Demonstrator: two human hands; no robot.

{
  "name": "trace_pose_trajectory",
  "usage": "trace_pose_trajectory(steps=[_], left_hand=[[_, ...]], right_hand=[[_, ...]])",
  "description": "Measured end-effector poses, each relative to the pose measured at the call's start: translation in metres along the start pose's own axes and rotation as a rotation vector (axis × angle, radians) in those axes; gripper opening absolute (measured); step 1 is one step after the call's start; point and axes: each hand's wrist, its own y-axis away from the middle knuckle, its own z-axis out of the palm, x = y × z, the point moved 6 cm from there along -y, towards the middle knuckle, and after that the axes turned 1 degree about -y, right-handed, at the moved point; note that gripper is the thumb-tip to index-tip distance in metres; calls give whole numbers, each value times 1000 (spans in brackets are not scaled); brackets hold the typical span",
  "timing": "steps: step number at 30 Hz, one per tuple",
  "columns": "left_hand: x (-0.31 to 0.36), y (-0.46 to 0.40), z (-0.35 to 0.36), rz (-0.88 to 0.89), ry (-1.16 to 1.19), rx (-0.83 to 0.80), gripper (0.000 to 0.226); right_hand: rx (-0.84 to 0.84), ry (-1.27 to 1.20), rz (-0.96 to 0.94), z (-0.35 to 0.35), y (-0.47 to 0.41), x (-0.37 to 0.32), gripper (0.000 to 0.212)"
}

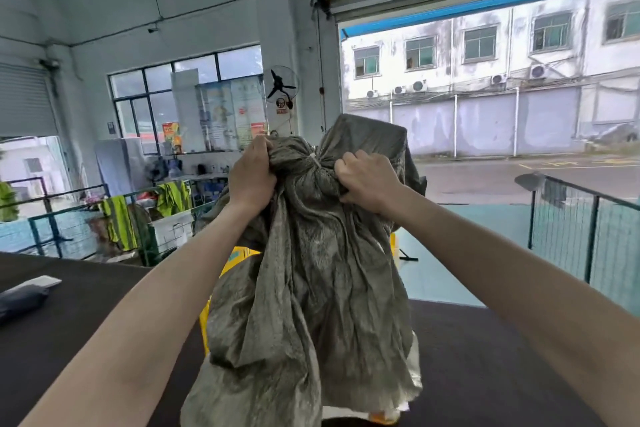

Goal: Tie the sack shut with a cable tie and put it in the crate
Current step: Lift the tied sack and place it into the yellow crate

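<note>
Bench (69, 329) surface, dark, spans the lower part of the view; at its far left edge lie a dark folded item (20, 298) and a flat white piece (43, 281), touching each other.

Left hand (251, 177) is raised ahead of the camera and is clenched on a bunch of sack fabric, to the left of the tied neck.

Sack (311, 288), grey-green and heavily creased, hangs between both hands. Its gathered neck is at hand height, and its body drapes down toward the bench. Loose fabric above the neck fans upward and to the right.

Cable tie (316, 160), white, encircles the gathered neck between the two hands. Whether it is fully tightened cannot be determined.

Crate (239, 258), yellow, is located behind and below the sack and is largely hidden by it. Only parts show at the sack's left edge and near its lower right corner. The sack is not inside the crate.

Right hand (367, 180) is clenched on sack fabric just right of the cable tie, knuckles toward the camera.
</note>
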Motion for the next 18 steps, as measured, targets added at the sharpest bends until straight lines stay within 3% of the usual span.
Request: trace_pose_trajectory(steps=[9, 14, 18], left_hand=[[-86, 0, 55, -62, 22, -127, 27], [-110, -2, 105, -60, 66, -252, 31], [-114, -3, 135, -77, 61, -259, 36]], right_hand=[[-94, -90, 24, 73, -63, -46, 57], [-151, -107, 56, 118, -71, -49, 57], [-162, -124, 87, 147, -73, -45, 60]])
